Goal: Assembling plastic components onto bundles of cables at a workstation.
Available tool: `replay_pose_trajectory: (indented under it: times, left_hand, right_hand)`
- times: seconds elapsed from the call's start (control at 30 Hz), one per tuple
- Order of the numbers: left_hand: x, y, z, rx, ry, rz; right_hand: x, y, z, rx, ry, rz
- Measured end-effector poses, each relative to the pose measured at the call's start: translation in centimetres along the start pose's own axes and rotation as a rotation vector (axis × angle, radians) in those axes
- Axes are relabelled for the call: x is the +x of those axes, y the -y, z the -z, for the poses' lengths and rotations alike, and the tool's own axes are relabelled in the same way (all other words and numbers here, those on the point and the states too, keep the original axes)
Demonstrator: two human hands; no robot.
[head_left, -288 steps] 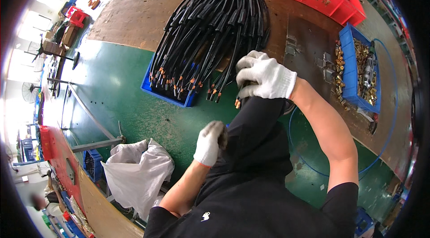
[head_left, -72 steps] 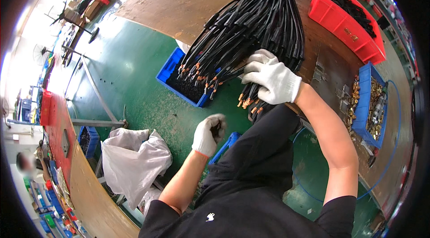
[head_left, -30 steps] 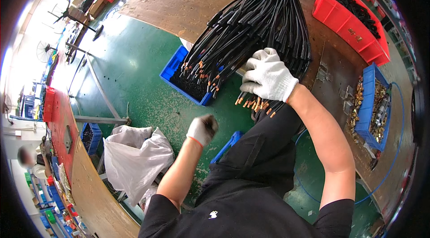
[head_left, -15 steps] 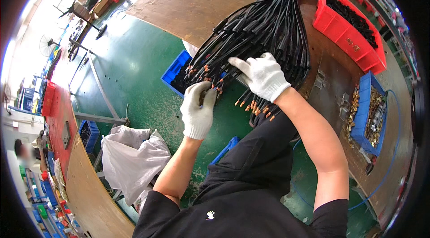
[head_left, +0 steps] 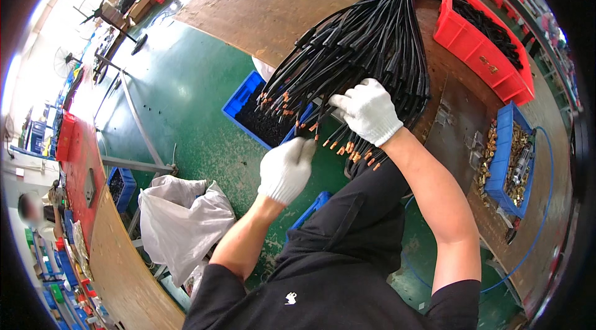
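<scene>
A large bundle of black cables [head_left: 366, 38] hangs over the table edge toward me, with bare copper ends [head_left: 354, 151] at the near tips. My right hand [head_left: 369, 111], in a white knit glove, is closed on a black cable among the lower strands, its fingertips partly hidden. My left hand [head_left: 287, 170], gloved alike, is just below the copper tips. Its fingers are pressed together at a cable end, and what lies between them is hidden. Under the tips, a blue bin [head_left: 239, 99] holds many small black pieces.
On the table [head_left: 248, 10], a red crate [head_left: 484, 60] holds black parts. A blue tray [head_left: 496, 171] with brass-coloured fittings stands at right, by a blue hose [head_left: 551, 187]. A white sack [head_left: 183, 218] slumps at left. A person [head_left: 31, 209] is at the far left.
My left hand has moved down and slightly right, uncovering more of the blue bin. The fingers of my right hand have drawn in slightly over the cables.
</scene>
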State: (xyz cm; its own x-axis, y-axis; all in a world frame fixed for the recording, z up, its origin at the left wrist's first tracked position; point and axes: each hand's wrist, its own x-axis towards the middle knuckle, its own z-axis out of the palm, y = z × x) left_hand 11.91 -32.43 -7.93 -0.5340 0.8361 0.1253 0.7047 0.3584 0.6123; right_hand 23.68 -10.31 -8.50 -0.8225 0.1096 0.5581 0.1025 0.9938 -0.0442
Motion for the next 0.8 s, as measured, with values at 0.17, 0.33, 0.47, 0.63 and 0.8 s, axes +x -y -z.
replay_pose_trajectory:
  times: [0.17, 0.33, 0.47, 0.63, 0.8]
  left_hand:
    - [-2.8, 4.5, -0.3, -0.836, 0.063, 0.617]
    - [-1.2, 4.7, -2.9, -1.303, 0.140, 0.722]
    - [-0.6, 1.4, -2.1, -1.202, 0.291, 0.700]
    - [-0.6, 0.1, -3.8, -1.171, 0.340, 0.560]
    - [-1.2, 1.3, -4.8, -1.362, 0.355, 0.523]
  right_hand:
    - [1.7, 0.9, 1.4, -0.028, -0.098, 0.080]
    - [1.3, -0.2, -0.2, 0.027, -0.016, 0.185]
    - [1.4, -0.1, -0.4, 0.039, 0.155, 0.184]
    - [1.3, -0.1, -0.6, 0.044, 0.192, 0.147]
    - [1.5, -0.1, -0.4, 0.072, 0.170, 0.163]
